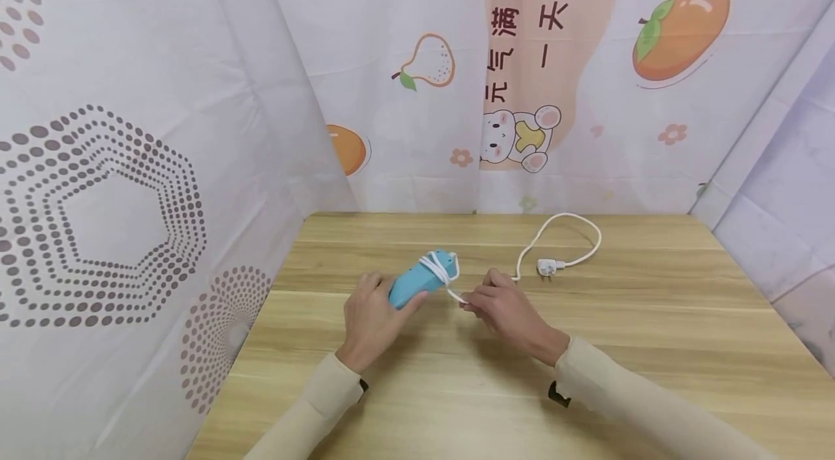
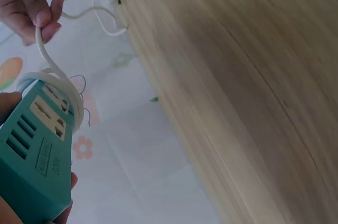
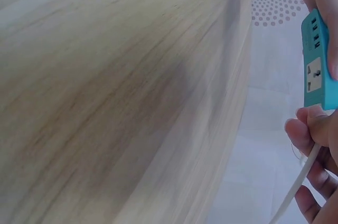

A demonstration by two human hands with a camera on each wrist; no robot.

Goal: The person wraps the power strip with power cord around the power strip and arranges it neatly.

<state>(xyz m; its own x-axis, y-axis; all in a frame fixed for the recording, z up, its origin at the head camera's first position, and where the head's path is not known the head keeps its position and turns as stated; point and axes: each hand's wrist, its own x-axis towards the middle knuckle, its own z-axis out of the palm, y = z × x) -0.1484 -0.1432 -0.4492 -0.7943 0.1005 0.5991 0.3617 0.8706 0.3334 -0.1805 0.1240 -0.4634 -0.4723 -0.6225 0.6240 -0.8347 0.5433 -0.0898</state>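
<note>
My left hand [image 1: 375,315] grips the near end of a blue-green power strip [image 1: 412,285], which is tilted. White cable [image 1: 435,268] is wound around the strip's far end. In the left wrist view the strip [image 2: 38,145] shows sockets and several USB slots, with cable loops [image 2: 74,100] around its end. My right hand [image 1: 507,314] pinches the cable between thumb and fingers, just right of the strip. The right wrist view shows the cable [image 3: 297,184] running through the fingers of my right hand [image 3: 319,155].
The free part of the cable curves over the wooden table [image 1: 626,344] behind my right hand and ends in a white plug [image 1: 550,267]. Printed curtains [image 1: 404,141] hang behind the table and on the left side.
</note>
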